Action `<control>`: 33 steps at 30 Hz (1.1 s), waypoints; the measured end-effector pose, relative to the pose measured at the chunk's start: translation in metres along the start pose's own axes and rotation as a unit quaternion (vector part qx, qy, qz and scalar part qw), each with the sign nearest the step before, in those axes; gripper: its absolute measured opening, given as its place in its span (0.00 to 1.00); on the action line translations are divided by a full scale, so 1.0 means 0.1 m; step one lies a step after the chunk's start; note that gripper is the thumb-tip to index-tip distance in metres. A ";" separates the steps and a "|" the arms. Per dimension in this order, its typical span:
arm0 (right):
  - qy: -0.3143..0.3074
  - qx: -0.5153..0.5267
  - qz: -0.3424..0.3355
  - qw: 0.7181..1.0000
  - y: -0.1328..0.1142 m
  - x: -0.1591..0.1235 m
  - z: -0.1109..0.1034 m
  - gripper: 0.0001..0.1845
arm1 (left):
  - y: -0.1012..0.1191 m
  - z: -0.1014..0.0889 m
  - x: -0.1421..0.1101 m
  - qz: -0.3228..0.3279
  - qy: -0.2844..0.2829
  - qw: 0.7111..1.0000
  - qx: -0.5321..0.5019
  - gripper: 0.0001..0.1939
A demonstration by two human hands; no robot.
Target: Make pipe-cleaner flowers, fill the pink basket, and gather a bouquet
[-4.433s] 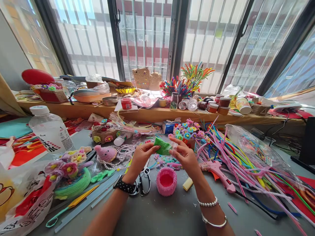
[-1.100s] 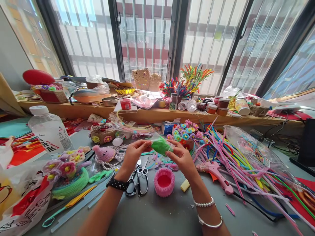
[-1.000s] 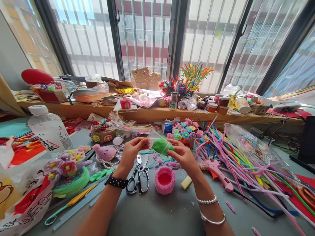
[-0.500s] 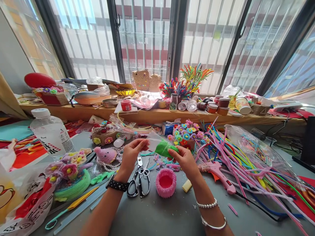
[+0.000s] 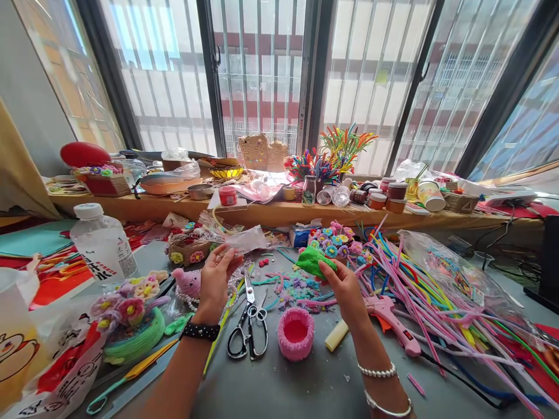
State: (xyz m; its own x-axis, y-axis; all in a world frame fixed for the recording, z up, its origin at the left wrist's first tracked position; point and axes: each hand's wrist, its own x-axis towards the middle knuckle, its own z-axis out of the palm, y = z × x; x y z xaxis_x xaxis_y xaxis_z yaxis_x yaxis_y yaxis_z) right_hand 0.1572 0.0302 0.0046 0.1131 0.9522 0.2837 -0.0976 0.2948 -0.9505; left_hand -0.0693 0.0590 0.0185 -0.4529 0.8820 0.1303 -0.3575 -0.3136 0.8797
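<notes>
A clear plastic packet (image 5: 247,240) hangs from my left hand (image 5: 215,280), its top pinched between thumb and fingers. My right hand (image 5: 347,288) grips a bright green lump of what looks like modelling clay (image 5: 312,261), held up over the table, apart from the packet. Below and between the hands stands a small pink fuzzy pot (image 5: 296,343) with a hollow red-pink inside. Two pairs of scissors (image 5: 250,334) lie just left of it. To its right is a short pale yellow roll (image 5: 336,336), near my right wrist.
A pink glue gun (image 5: 395,326) with a black cord lies at right, beside a heap of pipe cleaners (image 5: 430,302). Coloured scraps (image 5: 301,291) are behind the pot. At left are a water bottle (image 5: 102,241) and a green flowered craft (image 5: 135,337). Jars (image 5: 309,192) line the sill.
The green lump has come free of the clear packet. My hands have moved apart, the packet going left with my left hand. The view has shifted slightly.
</notes>
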 end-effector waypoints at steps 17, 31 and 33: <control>-0.016 -0.007 0.002 1.000 0.04 0.01 -0.02 0.13 | -0.26 -0.06 0.08 0.091 -0.108 0.915 0.378 0.27; -0.162 -0.076 0.022 0.984 0.07 -0.02 0.06 0.13 | -0.22 0.32 -0.45 -0.069 -0.382 0.891 0.235 0.18; -0.186 -0.115 0.018 0.976 0.06 -0.02 0.06 0.13 | -0.21 0.31 -0.45 -0.062 -0.370 0.895 0.242 0.16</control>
State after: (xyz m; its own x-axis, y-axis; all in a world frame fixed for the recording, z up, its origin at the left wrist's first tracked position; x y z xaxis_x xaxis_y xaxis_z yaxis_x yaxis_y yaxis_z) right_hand 0.1500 0.0302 -0.0011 -0.2576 0.9374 0.2345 0.1350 0.2752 -0.9519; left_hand -0.0162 0.0370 0.0082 0.2954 0.9469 0.1274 0.1094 -0.1660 0.9800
